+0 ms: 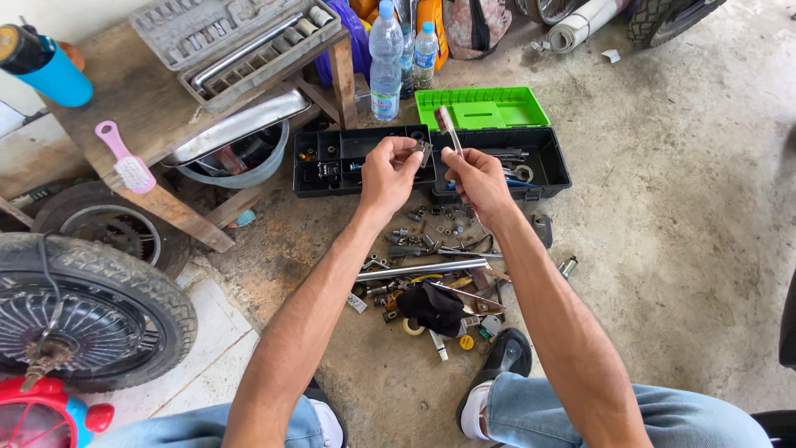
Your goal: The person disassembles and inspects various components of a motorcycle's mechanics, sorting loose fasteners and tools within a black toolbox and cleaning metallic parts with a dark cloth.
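1. The left hand (388,172) is pinching a small metal part (424,153) between its fingertips, just above the open black toolbox (431,162).
2. The right hand (479,182) is gripping a brush (448,130) by the handle, fingers clamped round it, bristles sticking up in front of the toolbox's green tray (481,108).
3. Part and brush are sitting close together; I cannot tell if they are touching.
4. Loose bolts and tools (431,265) are lying on the floor just on the near side of the toolbox.
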